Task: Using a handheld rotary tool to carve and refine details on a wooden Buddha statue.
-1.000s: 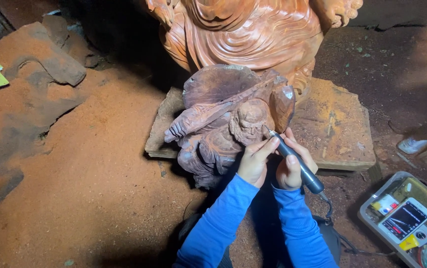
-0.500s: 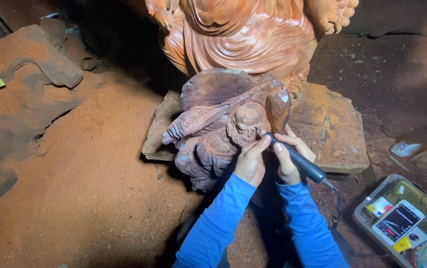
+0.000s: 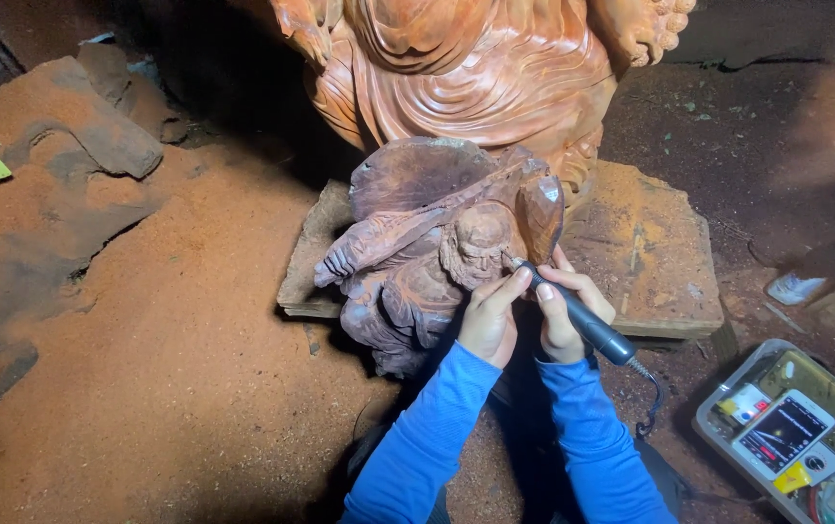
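While the right hand (image 3: 561,312) closes its grip round a dark rotary tool (image 3: 587,325), pen-fashion, the tool's tip points up and to the left into the carving (image 3: 437,257), touching it just beside the small carved head. The tool's long axis runs slantwise, from the tip at the carving down and right to the coiled cable (image 3: 648,393) at its tail. The left hand (image 3: 490,315) sits just left of that grip, fingers curled and resting against the carving's lower side, its thumb touching the tool's front end; it holds nothing of its own that shows. Both hands are about equally near the carving, which lies directly ahead of and left of the grip, leaning on a dusty slab (image 3: 650,252). Beyond it stands a large reddish statue (image 3: 475,78). Down and right of the grip, well apart, sits a tray (image 3: 728,408) with a phone (image 3: 784,432). Red sawdust covers the floor (image 3: 146,369).
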